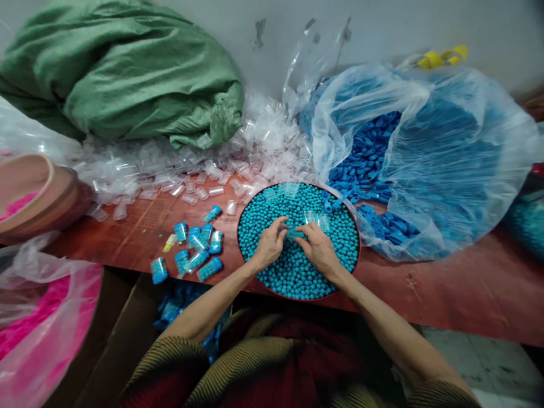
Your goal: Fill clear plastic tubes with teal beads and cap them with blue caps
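My left hand (270,243) is over the round basin (359,238) of turquoise beads (293,277), its fingers curved and slightly apart. Facing it from the right, my right hand (318,249) pinches a small clear plastic container (294,233), which shows only faintly against the beads. The left fingertips come close to that container; whether they touch it I cannot tell. More clear containers (317,220) lie on the beads behind my right hand, and others (290,190) rest near the basin's far edge. A blue strap-like plastic piece (336,202) lies at the rim.
Several bead-filled containers with blue caps (198,241) and a small yellow piece (169,242) lie left on the red table (408,289). Loose clear containers (272,141) heap behind, beside a green sack (127,73). At right bulges a plastic bag (459,170) of blue parts. A pink-filled bag (46,334) stands lower left.
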Action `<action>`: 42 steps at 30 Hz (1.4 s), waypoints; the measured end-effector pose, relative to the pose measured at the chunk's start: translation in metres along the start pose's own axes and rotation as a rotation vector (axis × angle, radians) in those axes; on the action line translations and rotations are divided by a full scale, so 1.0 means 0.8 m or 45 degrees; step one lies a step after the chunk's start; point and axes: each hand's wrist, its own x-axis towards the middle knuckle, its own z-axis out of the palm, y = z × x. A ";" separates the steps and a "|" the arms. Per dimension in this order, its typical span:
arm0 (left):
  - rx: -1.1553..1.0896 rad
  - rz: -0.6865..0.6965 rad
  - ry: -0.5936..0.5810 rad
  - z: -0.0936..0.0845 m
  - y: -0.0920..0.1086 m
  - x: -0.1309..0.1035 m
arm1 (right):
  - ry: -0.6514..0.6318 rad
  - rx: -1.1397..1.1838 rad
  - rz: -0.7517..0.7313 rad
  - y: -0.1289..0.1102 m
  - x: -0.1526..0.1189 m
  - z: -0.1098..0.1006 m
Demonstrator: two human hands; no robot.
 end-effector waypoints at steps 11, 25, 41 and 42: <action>0.102 0.154 -0.220 0.009 -0.010 -0.005 | -0.101 0.088 0.113 -0.007 -0.010 0.002; 0.648 0.229 -0.175 -0.003 0.001 -0.008 | -0.259 -0.563 0.158 0.008 0.042 -0.041; 0.559 0.257 -0.241 0.006 -0.007 -0.008 | -0.126 0.169 -0.053 0.024 0.051 -0.006; 0.562 0.270 -0.246 0.007 -0.008 -0.007 | -0.178 0.170 -0.040 0.020 0.048 -0.002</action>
